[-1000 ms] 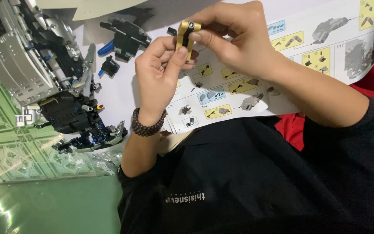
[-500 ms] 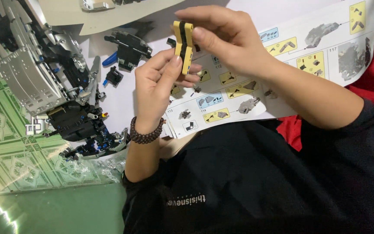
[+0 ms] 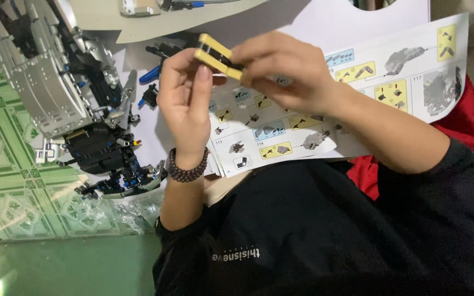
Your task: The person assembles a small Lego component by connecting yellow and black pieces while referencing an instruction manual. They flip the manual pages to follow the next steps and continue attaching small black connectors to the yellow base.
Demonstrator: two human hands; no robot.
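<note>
Overhead, head cam: yellow-and-black brick piece (image 3: 219, 56) held up over instruction booklet (image 3: 325, 98). L hand (image 3: 186, 107), bead bracelet (image 3: 187, 169) at wrist, fingertips pinching piece's near end; R hand (image 3: 286, 71) pinching its other end. Grey-black brick model (image 3: 67, 104) lies left on green patterned mat (image 3: 6, 186).

Yellow-and-black building-brick piece (image 3: 219, 56): smooth, hard plastic with a slight sheen. Instruction booklet (image 3: 357, 82), just beneath the piece: thin printed paper, matt to semi-gloss. Half-built model (image 3: 61, 104), left of the booklet: silver-grey panels of satin plastic, black parts glossier. Bead bracelet (image 3: 187, 171), below the piece: dark, polished round beads. Black top (image 3: 330, 235), under the booklet: soft matt cloth. Floor (image 3: 6, 181), left of the booklet: glossy green patterned tile.
</note>
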